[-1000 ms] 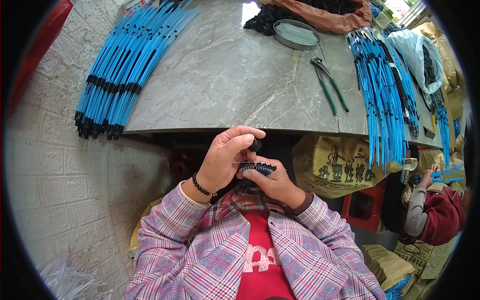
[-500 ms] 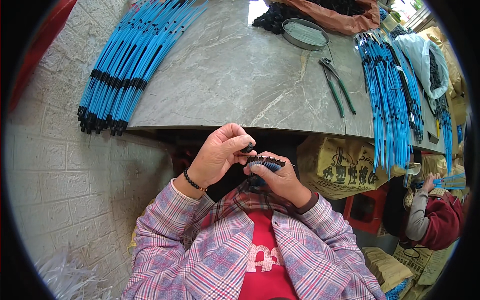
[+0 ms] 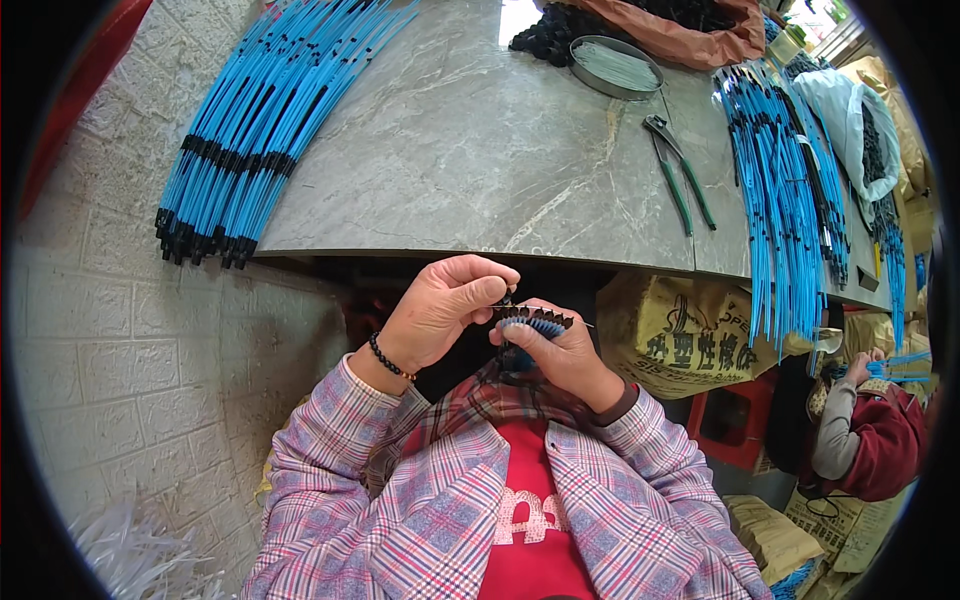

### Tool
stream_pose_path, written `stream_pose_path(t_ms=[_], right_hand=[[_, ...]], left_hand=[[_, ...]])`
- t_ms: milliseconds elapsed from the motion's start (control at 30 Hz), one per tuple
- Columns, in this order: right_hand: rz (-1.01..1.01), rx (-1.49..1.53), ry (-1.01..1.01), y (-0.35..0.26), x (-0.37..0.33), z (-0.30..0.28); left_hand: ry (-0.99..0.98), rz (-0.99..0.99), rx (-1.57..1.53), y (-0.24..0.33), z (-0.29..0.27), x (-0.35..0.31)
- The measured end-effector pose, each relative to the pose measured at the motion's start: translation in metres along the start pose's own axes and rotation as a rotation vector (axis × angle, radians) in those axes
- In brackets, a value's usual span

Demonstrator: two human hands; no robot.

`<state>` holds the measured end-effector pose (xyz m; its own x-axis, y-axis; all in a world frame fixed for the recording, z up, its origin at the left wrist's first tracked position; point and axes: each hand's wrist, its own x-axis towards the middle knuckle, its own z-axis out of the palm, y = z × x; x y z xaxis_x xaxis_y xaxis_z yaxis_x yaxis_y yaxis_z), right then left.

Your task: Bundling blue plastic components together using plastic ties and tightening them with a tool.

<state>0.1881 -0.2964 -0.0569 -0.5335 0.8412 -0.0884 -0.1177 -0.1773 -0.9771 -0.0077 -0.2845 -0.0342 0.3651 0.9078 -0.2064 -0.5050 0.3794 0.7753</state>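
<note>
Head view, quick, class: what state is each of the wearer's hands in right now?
Left hand: closed, pinching a small black piece.
Right hand: closed on a row of black-topped blue strips.

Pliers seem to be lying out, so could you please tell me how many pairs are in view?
1 pair: green-handled pliers on the grey table, below and right of the round metal dish in the picture. Others could be hidden under the blue strips.
</note>
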Motion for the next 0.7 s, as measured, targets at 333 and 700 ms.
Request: stream_pose_path(t_ms=[333,700], right_hand=[[-0.032,-0.008,0.007,0.0002,0.0005,0.0020],[-0.007,-0.028,-0.031,-0.0034,0.0006,-0.0005]], left_hand=[[0.001,-0.012,-0.001,0.0047,0.0054,-0.0027],[-0.009,0.049,0.165,0.0087,0.0036,-0.0027]])
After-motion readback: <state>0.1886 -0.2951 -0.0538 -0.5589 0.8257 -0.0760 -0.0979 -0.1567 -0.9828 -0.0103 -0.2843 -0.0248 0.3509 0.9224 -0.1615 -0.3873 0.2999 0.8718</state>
